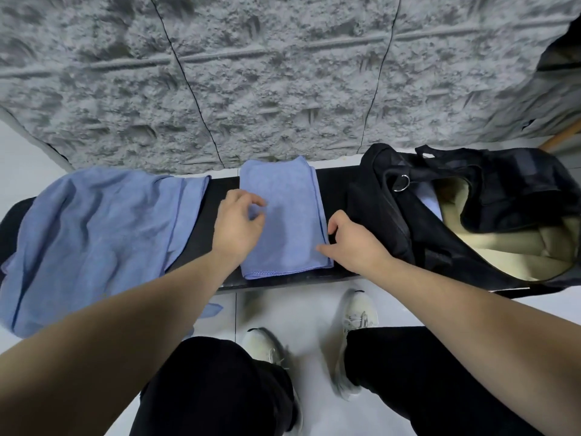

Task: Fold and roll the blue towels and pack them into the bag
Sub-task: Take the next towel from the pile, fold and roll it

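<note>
your left hand [240,220] hovers loosely curled over the folded towel [283,215]; your right hand [353,239] pinches its right edge, beside the open bag [471,212].

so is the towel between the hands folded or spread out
Folded. The middle towel lies as a neat narrow rectangle on the bench, with layered edges showing along its right side.

this looks like a changing area or gym corner rather than a home room: beyond the hands runs a rough grey textured wall [283,73] with thin dark seams, and a narrow black padded bench [217,196] stands against it. below the hands lies a pale tiled floor [311,313] (glossy, with a thin joint line). right of the right hand sits an open black duffel bag [471,196].
</note>
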Demonstrator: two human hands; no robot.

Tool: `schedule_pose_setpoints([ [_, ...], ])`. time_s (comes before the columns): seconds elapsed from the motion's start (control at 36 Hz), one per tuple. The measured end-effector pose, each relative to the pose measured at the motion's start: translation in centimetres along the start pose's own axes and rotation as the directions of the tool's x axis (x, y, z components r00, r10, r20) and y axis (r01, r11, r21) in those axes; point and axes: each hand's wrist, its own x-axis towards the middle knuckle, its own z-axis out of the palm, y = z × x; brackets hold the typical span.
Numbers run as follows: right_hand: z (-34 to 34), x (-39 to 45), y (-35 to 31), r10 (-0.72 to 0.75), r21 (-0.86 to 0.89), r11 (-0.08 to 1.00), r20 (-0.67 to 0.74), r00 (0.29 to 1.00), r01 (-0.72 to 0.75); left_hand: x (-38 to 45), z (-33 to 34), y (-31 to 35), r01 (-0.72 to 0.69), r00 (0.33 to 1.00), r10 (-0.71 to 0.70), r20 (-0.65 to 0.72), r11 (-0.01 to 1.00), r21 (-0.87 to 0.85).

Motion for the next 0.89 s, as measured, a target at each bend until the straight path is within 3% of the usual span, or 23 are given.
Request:
schedule_pose_setpoints([
  [0.06,0.1,-0.7,-0.1,-0.108,-0.048,0.993,-0.004,0.994,0.107,-1.7,-0.5,0.9,-0.043,0.990,0.046,0.130,0.999,-0.021],
  [0.14,0.4,-1.7,-0.4,-0.313,-0.137,0.939,0.037,0.949,0.315,-3.9,-0.9,2.0,-0.180,0.908,0.162,0.386,0.984,0.011],
  [0.25,1.1,-2.5,-0.8,-0.499,-0.316,0.797,0.136,0.856,0.515,-5.4,-1.2,2.3,-0.320,0.834,0.176,0.522,0.926,0.199],
  [0.33,1.4,-2.7,-1.3,-0.520,-0.378,0.742,0.197,0.831,0.554,-6.1,-1.3,2.2,-0.352,0.834,0.168,0.525,0.895,0.273],
  [0.44,1.5,-2.4,-1.4,-0.490,-0.391,0.747,0.222,0.843,0.538,-7.1,-1.5,1.3,-0.360,0.861,0.173,0.478,0.872,0.332],
  [0.72,1.8,-1.4,-0.2,-0.439,-0.348,0.794,0.241,0.866,0.499,-7.2,-1.6,0.6,-0.453,0.823,0.285,0.492,0.851,0.265],
  [0.89,1.8,-1.4,-0.3,-0.464,-0.396,0.761,0.221,0.858,0.514,-7.0,-0.9,2.1,-0.379,0.867,0.189,0.462,0.852,0.362],
])
